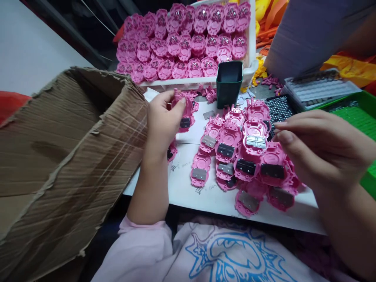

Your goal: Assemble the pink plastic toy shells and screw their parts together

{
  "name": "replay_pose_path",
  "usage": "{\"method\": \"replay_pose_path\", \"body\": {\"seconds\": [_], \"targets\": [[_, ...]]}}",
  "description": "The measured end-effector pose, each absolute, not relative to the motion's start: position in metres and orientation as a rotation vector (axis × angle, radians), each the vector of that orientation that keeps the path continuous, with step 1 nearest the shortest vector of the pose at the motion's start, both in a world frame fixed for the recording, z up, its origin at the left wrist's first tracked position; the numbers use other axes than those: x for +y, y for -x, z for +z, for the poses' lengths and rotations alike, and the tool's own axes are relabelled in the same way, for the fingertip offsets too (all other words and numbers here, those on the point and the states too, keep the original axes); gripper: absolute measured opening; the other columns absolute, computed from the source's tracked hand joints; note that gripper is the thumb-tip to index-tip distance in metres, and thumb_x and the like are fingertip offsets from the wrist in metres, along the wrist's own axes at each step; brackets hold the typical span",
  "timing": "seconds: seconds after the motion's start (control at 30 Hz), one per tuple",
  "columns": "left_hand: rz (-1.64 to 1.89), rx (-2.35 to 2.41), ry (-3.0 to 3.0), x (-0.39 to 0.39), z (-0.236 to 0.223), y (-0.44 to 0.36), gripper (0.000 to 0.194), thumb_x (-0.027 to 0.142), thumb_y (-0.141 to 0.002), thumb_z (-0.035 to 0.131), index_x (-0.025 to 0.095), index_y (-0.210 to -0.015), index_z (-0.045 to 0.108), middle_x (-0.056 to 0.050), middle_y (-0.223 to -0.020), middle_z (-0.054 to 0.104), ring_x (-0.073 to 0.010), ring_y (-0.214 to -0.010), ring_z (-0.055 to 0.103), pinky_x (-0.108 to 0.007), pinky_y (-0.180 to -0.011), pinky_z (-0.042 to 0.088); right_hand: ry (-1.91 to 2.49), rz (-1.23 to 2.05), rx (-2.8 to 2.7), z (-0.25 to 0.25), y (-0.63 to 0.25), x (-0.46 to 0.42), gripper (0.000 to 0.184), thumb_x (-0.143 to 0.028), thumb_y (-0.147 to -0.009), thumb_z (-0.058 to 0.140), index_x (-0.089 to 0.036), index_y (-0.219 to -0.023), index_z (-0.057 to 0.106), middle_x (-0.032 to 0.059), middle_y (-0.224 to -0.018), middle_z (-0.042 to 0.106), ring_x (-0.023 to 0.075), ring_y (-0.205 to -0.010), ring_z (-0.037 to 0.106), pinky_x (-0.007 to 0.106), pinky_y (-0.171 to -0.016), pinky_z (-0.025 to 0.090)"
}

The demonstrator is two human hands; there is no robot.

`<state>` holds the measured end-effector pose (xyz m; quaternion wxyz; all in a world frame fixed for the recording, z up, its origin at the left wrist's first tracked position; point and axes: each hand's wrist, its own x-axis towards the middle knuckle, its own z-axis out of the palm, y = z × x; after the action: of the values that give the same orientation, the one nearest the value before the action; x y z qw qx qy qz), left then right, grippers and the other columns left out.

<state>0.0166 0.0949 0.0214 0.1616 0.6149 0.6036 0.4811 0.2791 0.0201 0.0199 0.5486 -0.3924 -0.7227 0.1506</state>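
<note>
Just toward twelve o'clock from the middle of the view, a pink plastic housing [179, 105] is raised above the counter [180, 192], with the grip of the left hand [164, 115] clamped on it between thumb and fingers. Whether the black plate [185, 123] showing just below belongs to it, I cannot tell. At three o'clock the right hand [323, 147] hovers with thumb and forefinger tips nearly together; I cannot tell whether anything small sits between them. From two to five o'clock spreads a heap of open pink housings [229, 135], overlapping and stacked, many fitted with black or grey rectangular plates. Between one and two o'clock stands a dark green bin [225, 88], upright. Behind it, at twelve, a white crate [188, 82] holds three rows of stacked pink housings. A cardboard box [117, 137] fills nine o'clock, and a green tray [369, 102] lies beyond the right hand.
</note>
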Motion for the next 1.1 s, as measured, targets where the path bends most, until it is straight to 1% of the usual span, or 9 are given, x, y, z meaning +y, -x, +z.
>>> {"method": "replay_pose_path", "body": {"seconds": [0.13, 0.27, 0.4, 0.6, 0.7, 0.8, 0.9, 1.0, 1.1], "targets": [[1.096, 1.952, -1.887, 0.092, 0.02, -0.014, 0.029, 0.026, -0.074, 0.066, 0.015, -0.1, 0.064, -0.005, -0.094, 0.068, -0.0172, -0.083, 0.061, -0.028, -0.076, 0.048, 0.908, 0.367, -1.769, 0.018, -0.282, 0.024, 0.028, -0.008, -0.078, 0.063, -0.029, -0.096, 0.067, 0.0029, -0.082, 0.066, 0.0173, -0.071, 0.061, 0.034, -0.062, 0.049], [0.756, 1.997, -1.996, 0.091, 0.018, -0.015, 0.027, 0.03, -0.075, 0.064, 0.015, -0.097, 0.067, -0.007, -0.094, 0.07, -0.0216, -0.086, 0.062, -0.032, -0.078, 0.047, 0.851, 0.276, -1.853, 0.016, -0.284, 0.027, 0.026, -0.01, -0.074, 0.068, -0.026, -0.095, 0.067, 0.0017, -0.08, 0.065, 0.0153, -0.067, 0.061, 0.031, -0.057, 0.05], [0.511, 1.984, -2.022, 0.091, 0.015, -0.016, 0.026, 0.032, -0.076, 0.062, 0.015, -0.094, 0.07, -0.011, -0.096, 0.07, -0.0252, -0.087, 0.062, -0.035, -0.08, 0.045, 0.831, 0.176, -1.915, 0.015, -0.285, 0.028, 0.028, -0.008, -0.073, 0.067, -0.025, -0.095, 0.066, 0.0018, -0.08, 0.065, 0.0144, -0.068, 0.06, 0.03, -0.058, 0.051], [0.283, 1.975, -2.051, 0.09, 0.013, -0.018, 0.027, 0.031, -0.072, 0.067, 0.017, -0.095, 0.071, -0.01, -0.094, 0.072, -0.0248, -0.084, 0.063, -0.033, -0.076, 0.045, 0.756, 0.068, -1.973, 0.016, -0.285, 0.029, 0.028, -0.006, -0.072, 0.067, -0.022, -0.094, 0.065, 0.0028, -0.079, 0.064, 0.0137, -0.065, 0.06, 0.027, -0.055, 0.051], [0.227, 1.992, -2.031, 0.092, 0.016, -0.016, 0.035, 0.034, -0.074, 0.064, 0.017, -0.104, 0.069, -0.009, -0.101, 0.071, -0.0239, -0.088, 0.063, -0.031, -0.077, 0.045, 0.754, 0.027, -1.984, 0.017, -0.286, 0.03, 0.026, -0.004, -0.072, 0.067, -0.02, -0.093, 0.065, 0.0037, -0.078, 0.064, 0.0127, -0.065, 0.06, 0.026, -0.056, 0.051], [0.21, 2.035, -2.072, 0.095, 0.019, -0.009, 0.038, 0.035, -0.078, 0.058, 0.018, -0.111, 0.066, -0.009, -0.11, 0.069, -0.0241, -0.097, 0.061, -0.031, -0.084, 0.044, 0.751, 0.007, -1.977, 0.018, -0.287, 0.031, 0.026, -0.003, -0.072, 0.067, -0.018, -0.093, 0.065, 0.004, -0.077, 0.064, 0.0118, -0.065, 0.06, 0.024, -0.056, 0.051], [0.082, 2.078, -2.156, 0.097, 0.018, -0.001, 0.038, 0.033, -0.078, 0.055, 0.021, -0.113, 0.065, -0.009, -0.117, 0.064, -0.0293, -0.108, 0.055, -0.038, -0.092, 0.041, 0.75, -0.011, -1.974, 0.018, -0.288, 0.031, 0.026, -0.003, -0.071, 0.067, -0.018, -0.092, 0.065, 0.0038, -0.077, 0.065, 0.0113, -0.066, 0.061, 0.024, -0.057, 0.051], [-0.123, 2.088, -2.183, 0.099, 0.015, 0.005, 0.042, 0.027, -0.076, 0.053, 0.024, -0.117, 0.062, -0.01, -0.125, 0.059, -0.0355, -0.113, 0.049, -0.047, -0.092, 0.039, 0.759, -0.036, -1.946, 0.018, -0.291, 0.032, 0.026, -0.002, -0.071, 0.067, -0.018, -0.092, 0.064, 0.0036, -0.077, 0.065, 0.0113, -0.067, 0.061, 0.023, -0.058, 0.052], [-0.256, 2.054, -2.187, 0.101, 0.013, 0.008, 0.051, 0.022, -0.073, 0.052, 0.024, -0.123, 0.056, -0.011, -0.13, 0.054, -0.0366, -0.115, 0.046, -0.049, -0.093, 0.038, 0.779, -0.055, -1.922, 0.018, -0.292, 0.035, 0.026, -0.002, -0.072, 0.066, -0.019, -0.091, 0.063, 0.003, -0.077, 0.066, 0.0114, -0.067, 0.061, 0.024, -0.059, 0.052]]}}
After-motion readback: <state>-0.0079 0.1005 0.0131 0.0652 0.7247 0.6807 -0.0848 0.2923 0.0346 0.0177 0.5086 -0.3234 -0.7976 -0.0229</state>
